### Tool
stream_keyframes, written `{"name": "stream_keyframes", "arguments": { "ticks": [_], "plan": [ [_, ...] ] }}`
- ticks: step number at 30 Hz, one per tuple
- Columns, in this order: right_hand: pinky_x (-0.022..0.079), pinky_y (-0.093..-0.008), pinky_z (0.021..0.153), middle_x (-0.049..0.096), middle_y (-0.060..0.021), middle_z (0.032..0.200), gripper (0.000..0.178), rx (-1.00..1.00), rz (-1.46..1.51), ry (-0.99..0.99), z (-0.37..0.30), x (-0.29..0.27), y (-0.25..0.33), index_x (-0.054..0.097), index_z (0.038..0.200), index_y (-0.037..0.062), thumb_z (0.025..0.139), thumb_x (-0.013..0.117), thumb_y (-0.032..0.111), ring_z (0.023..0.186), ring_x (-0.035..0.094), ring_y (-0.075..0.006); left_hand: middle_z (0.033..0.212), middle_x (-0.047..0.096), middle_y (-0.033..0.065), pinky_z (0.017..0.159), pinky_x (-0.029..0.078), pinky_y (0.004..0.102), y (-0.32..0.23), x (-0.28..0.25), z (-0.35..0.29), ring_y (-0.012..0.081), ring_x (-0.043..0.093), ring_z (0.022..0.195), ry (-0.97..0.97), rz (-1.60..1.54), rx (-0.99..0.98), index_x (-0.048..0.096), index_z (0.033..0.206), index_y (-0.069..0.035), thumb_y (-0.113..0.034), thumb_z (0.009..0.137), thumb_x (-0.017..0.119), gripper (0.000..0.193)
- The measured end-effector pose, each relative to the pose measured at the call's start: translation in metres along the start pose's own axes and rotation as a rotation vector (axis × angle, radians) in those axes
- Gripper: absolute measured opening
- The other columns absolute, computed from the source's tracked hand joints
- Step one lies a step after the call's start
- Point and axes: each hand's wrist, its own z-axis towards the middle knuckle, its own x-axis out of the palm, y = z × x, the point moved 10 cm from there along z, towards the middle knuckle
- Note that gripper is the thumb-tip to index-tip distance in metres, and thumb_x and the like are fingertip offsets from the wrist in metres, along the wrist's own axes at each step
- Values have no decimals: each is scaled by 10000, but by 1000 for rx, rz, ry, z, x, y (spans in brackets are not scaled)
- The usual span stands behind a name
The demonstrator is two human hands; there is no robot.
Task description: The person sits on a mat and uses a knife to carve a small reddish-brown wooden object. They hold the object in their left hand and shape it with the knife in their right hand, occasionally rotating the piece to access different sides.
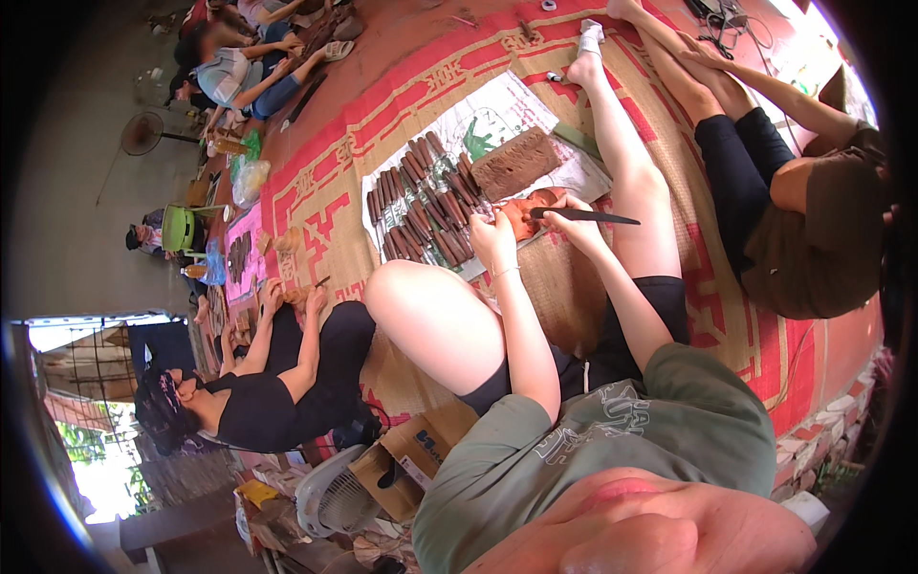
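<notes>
My left hand [493,239] is closed on the near edge of a small reddish-orange carved piece [517,214], which looks like wood, and steadies it in front of my lap. My right hand [572,223] grips a dark, slim, tapered tool [612,218]. Its long end sticks out to the right, while its working tip meets the piece or lies close to it, too small to make out. Just beyond and to the left, rows of wooden-handled carving tools [416,196] lie on a white printed cloth [492,107]. A rough brown block [516,165] rests behind the piece.
My legs straddle the work on a patterned red and straw mat [354,134]. On my left, a person [277,383] in black works on a small piece; another person [765,191] sits at right. Behind on the left are a cardboard box [430,435] and a fan [337,497].
</notes>
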Motion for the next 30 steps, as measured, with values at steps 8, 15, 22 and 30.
{"name": "stream_keyframes", "arguments": {
  "ticks": [8,15,22,30],
  "plan": [
    [405,-189,490,565,-28,645,119,-82,-64,-26,-29,-29,5,508,744,34,801,603,77,554,517,-58,861,583,265,730,439,442,-11,20,-19,389,577,832,285,-50,-169,468,949,45,-237,723,622,392],
    [413,-194,505,580,-60,662,132,-72,-36,-67,-50,-57,6,464,789,46,818,588,81,555,530,-77,899,537,304,720,447,466,-30,15,-55,422,554,822,325,-72,-49,94,1323,5,-140,700,659,853],
    [415,-194,510,589,-56,681,100,-61,-196,-90,-44,-36,20,499,858,18,813,576,62,554,536,-78,820,567,278,653,466,448,-14,5,-49,417,569,764,331,-137,-104,135,1307,0,-132,709,651,801],
    [418,-191,500,590,-40,662,104,-85,-458,-23,-15,2,38,589,873,-27,777,613,5,552,530,-69,742,572,265,570,462,465,29,-9,-28,408,575,680,160,-300,-280,341,1048,40,-216,770,579,447]
  ]
}}
